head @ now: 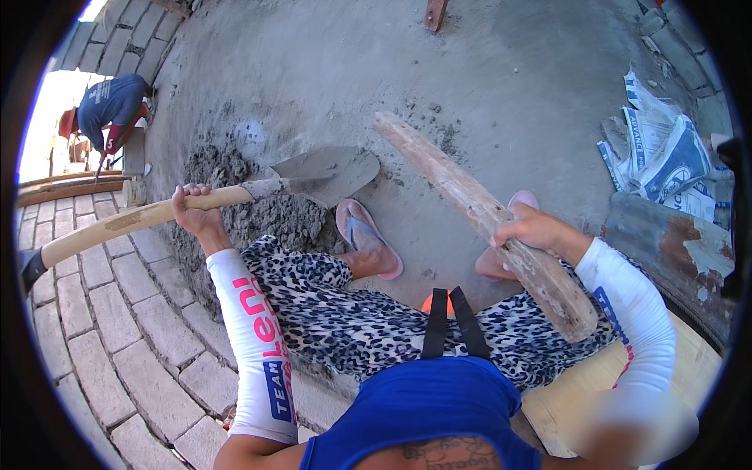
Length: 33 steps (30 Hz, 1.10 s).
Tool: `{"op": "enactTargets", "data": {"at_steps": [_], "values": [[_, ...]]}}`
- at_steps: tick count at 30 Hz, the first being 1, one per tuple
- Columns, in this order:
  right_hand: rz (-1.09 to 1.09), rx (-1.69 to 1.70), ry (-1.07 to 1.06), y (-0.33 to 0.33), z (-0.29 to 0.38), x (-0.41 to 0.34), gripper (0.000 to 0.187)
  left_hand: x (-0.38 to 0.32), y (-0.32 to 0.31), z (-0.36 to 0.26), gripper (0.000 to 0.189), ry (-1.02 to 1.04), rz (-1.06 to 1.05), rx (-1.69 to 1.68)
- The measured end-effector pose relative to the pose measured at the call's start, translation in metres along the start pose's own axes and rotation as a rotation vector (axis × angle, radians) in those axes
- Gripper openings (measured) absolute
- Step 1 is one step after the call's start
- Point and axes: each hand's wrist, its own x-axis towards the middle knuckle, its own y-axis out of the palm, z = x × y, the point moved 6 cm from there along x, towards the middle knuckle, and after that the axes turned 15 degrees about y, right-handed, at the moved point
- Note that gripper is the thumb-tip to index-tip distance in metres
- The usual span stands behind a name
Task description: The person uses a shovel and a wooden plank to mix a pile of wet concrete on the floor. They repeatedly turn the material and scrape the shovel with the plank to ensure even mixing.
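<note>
My left hand (198,212) grips the pale wooden handle of a shovel (229,197). Its mortar-coated blade (335,170) rests over a heap of wet mortar (288,220) on the floor, just beyond my sandalled left foot. In my right hand (531,230) is a rough length of timber (455,182), held about its middle. The timber slants from above my right thigh out over the concrete floor, one end toward me and the other pointing forward and left. My palm hides part of its underside.
Another person (114,111) crouches at the far left beside a block wall (123,38). Torn cement bags (664,153) lie at the right above a rusty metal sheet (675,252). Block wall courses (141,294) rise along my left. A wood piece (435,14) sits at the top.
</note>
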Motion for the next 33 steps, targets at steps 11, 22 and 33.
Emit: {"op": "enactTargets", "data": {"at_steps": [11, 22, 33], "values": [[-0.183, -0.64, -0.066, 0.069, 0.021, -0.027, 0.075, -0.029, 0.082, -0.009, 0.011, 0.144, 0.471, 0.01], [-0.182, -0.587, -0.26, 0.133, 0.048, -0.039, 0.085, -0.071, 0.137, -0.021, 0.013, 0.289, 0.698, 0.089], [-0.261, -0.719, -0.211, 0.136, 0.119, 0.033, 0.076, -0.071, 0.116, -0.014, 0.011, 0.304, 0.545, 0.098]]}}
